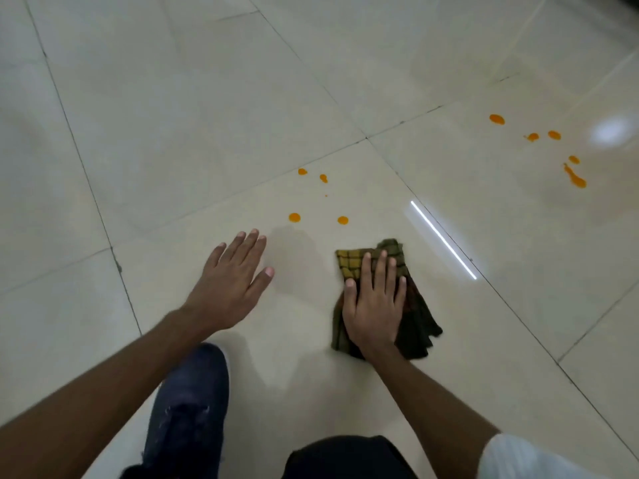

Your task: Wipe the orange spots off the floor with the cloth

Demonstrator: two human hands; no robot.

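Note:
A crumpled checked cloth (420, 316), yellow-green and dark, lies on the pale tiled floor (173, 133). My right hand (375, 304) rests flat on top of it, fingers spread and pressing it down. My left hand (233, 283) hovers open, palm down, to the left of the cloth, touching nothing. Just beyond the hands sits a group of orange spots (294, 217), the two nearest about a hand's length ahead of the cloth. A second group of orange spots (576, 179) lies far to the right.
My knee in dark blue jeans (188, 409) is bent below the left hand. A dark trouser leg (345, 458) and a white sleeve (518, 458) fill the bottom edge. Bright light reflections streak the tiles to the right of the cloth.

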